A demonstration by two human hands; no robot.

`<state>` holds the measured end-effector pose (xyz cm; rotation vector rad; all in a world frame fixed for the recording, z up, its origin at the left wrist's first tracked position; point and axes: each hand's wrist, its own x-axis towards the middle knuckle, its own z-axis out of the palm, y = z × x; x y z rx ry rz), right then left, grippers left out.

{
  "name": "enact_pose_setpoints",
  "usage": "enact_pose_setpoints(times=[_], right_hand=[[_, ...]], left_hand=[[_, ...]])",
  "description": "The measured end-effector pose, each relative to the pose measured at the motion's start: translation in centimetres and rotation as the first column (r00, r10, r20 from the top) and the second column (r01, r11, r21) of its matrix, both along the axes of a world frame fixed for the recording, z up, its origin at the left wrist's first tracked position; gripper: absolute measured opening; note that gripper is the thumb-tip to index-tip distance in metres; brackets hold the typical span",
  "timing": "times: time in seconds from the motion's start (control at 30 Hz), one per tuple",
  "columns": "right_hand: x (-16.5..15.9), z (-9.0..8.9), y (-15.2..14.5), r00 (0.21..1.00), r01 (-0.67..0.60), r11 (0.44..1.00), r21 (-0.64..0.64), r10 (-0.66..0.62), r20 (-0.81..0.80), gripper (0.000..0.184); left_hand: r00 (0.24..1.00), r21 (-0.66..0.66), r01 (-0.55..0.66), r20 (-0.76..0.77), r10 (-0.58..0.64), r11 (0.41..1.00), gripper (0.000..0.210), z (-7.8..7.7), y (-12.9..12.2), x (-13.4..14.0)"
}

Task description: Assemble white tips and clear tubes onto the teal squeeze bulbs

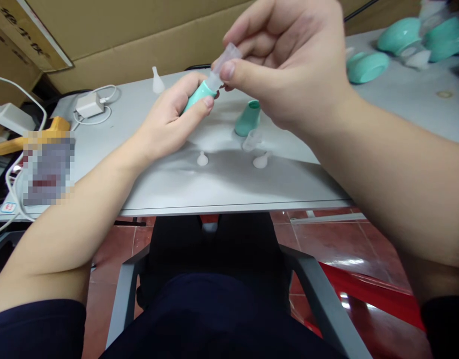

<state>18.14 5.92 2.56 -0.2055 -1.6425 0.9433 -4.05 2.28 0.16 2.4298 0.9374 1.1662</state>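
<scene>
My left hand is wrapped round a mint-green rounded device body, tilted up to the right. A translucent plastic tube-shaped piece is pinched between the thumb and fingers of my right hand. Its lower end meets the top of the green body; whether it is seated cannot be told. Below my right hand, a second green body with an open top stands on the table, beside a clear plastic cup. Small white nozzle tips lie nearby: one upright, another on its side.
A taller white nozzle stands behind my left hand. More green bodies with clear parts sit at the right back. At left are a white charger, cables, a yellow tool and a blurred-out object. Cardboard walls the back.
</scene>
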Motion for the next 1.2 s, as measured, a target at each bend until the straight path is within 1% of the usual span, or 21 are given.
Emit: enact_pose_setpoints(times=[0.1, 0.17, 0.27, 0.37, 0.43, 0.5, 0.57, 0.7, 0.8, 0.87, 0.97, 1.07, 1.2], right_hand=[[0.3, 0.4, -0.3, 1.0, 0.012, 1.0, -0.015, -0.011, 0.022, 0.052], [0.6, 0.8, -0.7, 0.998, 0.028, 0.999, -0.032, -0.026, 0.05, 0.045], [1.1, 1.2, -1.0, 0.989, 0.068, 0.997, -0.045, -0.061, 0.134, 0.031], [1.4, 1.1, -0.9, 0.97, 0.096, 0.995, -0.014, -0.091, 0.226, 0.021], [1.4, 0.8, -0.7, 0.969, 0.093, 0.995, 0.023, -0.095, 0.227, 0.017], [1.2, 0.7, -0.6, 0.98, 0.095, 0.994, 0.053, -0.102, 0.173, 0.015], [1.0, 0.6, -0.8, 0.985, 0.095, 0.993, 0.072, -0.105, 0.141, 0.016], [0.9, 0.8, -1.1, 0.979, 0.078, 0.992, 0.098, -0.094, 0.178, 0.026], [0.9, 0.6, -1.0, 0.978, 0.094, 0.989, 0.114, -0.113, 0.177, 0.03], [1.1, 0.5, -0.7, 0.972, 0.103, 0.987, 0.123, -0.126, 0.197, 0.026], [1.4, 0.5, -0.2, 0.953, 0.077, 0.989, 0.125, -0.11, 0.282, 0.02], [1.8, 0.7, 0.1, 0.935, 0.07, 0.989, 0.127, -0.11, 0.338, 0.021], [2.0, 0.9, -0.2, 0.93, 0.062, 0.989, 0.135, -0.107, 0.352, 0.022]], left_hand=[[1.0, 0.067, -0.009, 0.009, 0.008, 0.998, 0.03, -0.2, 0.2, 0.0], [0.999, 0.098, -0.036, 0.027, 0.033, 0.994, 0.032, -0.1, 0.1, 0.0], [0.995, 0.119, -0.101, 0.004, 0.101, 0.988, 0.03, 0.2, -0.3, 0.0], [0.983, 0.128, -0.179, -0.026, 0.183, 0.976, 0.033, 0.4, -0.5, 0.0], [0.98, 0.135, -0.192, -0.02, 0.197, 0.972, 0.04, 0.5, -0.5, 0.1], [0.979, 0.132, -0.202, -0.012, 0.206, 0.97, 0.043, 0.5, -0.5, 0.3], [0.978, 0.134, -0.208, 0.006, 0.209, 0.969, 0.04, 0.6, -0.7, 0.5], [0.982, 0.206, -0.186, 0.08, 0.173, 0.961, 0.023, 0.9, -1.3, 0.9], [0.983, 0.236, -0.181, 0.064, 0.17, 0.955, 0.024, 1.1, -1.6, 1.0], [0.982, 0.234, -0.191, 0.04, 0.187, 0.953, 0.025, 1.2, -1.6, 0.9], [0.98, 0.246, -0.199, 0.025, 0.199, 0.949, 0.025, 1.3, -1.7, 0.7], [0.986, 0.257, -0.165, 0.018, 0.166, 0.952, 0.023, 1.4, -1.8, 0.4], [0.992, 0.297, -0.119, 0.0, 0.125, 0.947, 0.022, 1.5, -2.1, 0.1]])
